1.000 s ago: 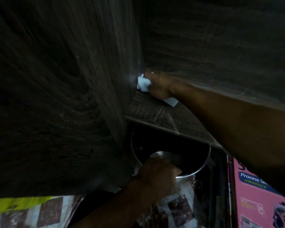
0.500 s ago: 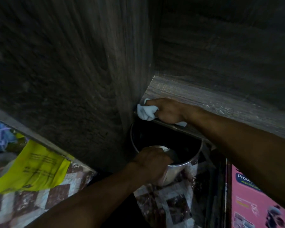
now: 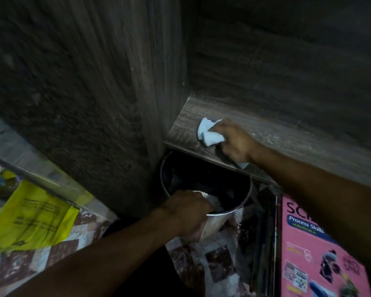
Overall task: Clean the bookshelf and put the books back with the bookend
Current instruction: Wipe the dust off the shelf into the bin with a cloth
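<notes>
The right hand [image 3: 237, 144] has its fingers curled round a crumpled pale blue cloth [image 3: 209, 133] and presses it onto the dark grey wood-grain shelf board [image 3: 298, 144]. The board's bare, dust-flecked top runs off to that hand's right. Just below it, under the board's front edge, the left hand [image 3: 186, 213] grips a round shiny metal pail [image 3: 217, 221], fingers curled over its near rim. This looks like the wiping step, with the pail held to catch the dust. The next move probably calls for drawing the cloth forward over the edge while the pail sits directly beneath. A pink-covered book [image 3: 313, 243] lies on the patterned tiled floor [image 3: 214, 262], right of the left hand and waiting to go back. No bookend is in view.
</notes>
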